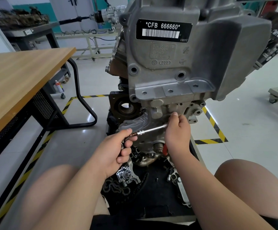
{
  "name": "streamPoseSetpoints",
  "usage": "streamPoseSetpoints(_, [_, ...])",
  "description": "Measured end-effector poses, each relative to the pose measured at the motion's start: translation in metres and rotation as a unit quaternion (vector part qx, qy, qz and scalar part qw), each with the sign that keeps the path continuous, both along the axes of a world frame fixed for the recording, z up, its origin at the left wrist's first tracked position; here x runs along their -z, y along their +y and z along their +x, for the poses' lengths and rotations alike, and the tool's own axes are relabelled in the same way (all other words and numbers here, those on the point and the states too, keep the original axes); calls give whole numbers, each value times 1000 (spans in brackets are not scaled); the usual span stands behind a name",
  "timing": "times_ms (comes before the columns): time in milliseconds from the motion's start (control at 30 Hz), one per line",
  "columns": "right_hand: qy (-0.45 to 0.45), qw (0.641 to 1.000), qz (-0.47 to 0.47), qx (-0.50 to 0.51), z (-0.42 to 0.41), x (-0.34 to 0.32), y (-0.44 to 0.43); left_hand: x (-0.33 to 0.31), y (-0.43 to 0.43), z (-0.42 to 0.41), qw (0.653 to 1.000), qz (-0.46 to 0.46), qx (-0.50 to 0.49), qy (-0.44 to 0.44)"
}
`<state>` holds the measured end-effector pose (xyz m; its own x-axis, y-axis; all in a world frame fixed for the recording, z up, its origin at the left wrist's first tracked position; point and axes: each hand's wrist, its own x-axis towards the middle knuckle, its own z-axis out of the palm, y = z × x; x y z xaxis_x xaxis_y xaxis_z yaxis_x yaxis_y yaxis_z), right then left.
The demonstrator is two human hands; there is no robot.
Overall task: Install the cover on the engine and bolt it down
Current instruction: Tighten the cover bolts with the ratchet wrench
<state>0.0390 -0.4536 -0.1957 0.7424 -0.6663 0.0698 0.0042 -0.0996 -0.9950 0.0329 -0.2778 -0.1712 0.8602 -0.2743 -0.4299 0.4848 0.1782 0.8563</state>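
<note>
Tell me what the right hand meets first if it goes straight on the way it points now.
The engine's lower grey casting. The right hand, holding the far end of the socket extension, points up and forward; its thumb tip looks to touch that casting, though depth is unclear.

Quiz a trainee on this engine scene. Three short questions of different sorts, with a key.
1. True or false: the left hand holds nothing.
2. The right hand holds: A the far end of the socket wrench; B a hammer; C a rag.
3. Fill in: the label on the cover reads *CFB ______*.
Key: 1 false, it grips the wrench's handle; 2 A; 3 666660.
</note>
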Motion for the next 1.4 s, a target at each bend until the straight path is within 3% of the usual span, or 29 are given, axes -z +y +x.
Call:
streamPoseSetpoints(533, [14,999,-24,-18,-2,-2,0,-9,10,-3,997,53,37,-48])
streamPoseSetpoints(733, [7,998,-54,-9,0,3,6,-6,15,4,982,163,25,-93])
streamPoseSetpoints(833, [3,996,-87,-22,0,7,9,-2,10,4,976,184,69,-90])
streamPoseSetpoints(1033, [3,998,-68,-11,1,7,6,3,2,6,979,176,57,-86])
streamPoseSetpoints(1200, [-4,999,-45,-5,0,8,5,-3,18,9,991,98,17,-92])
streamPoseSetpoints(1400, [-9,999,-31,-3,0,8,5,1,16,7,990,112,26,-78])
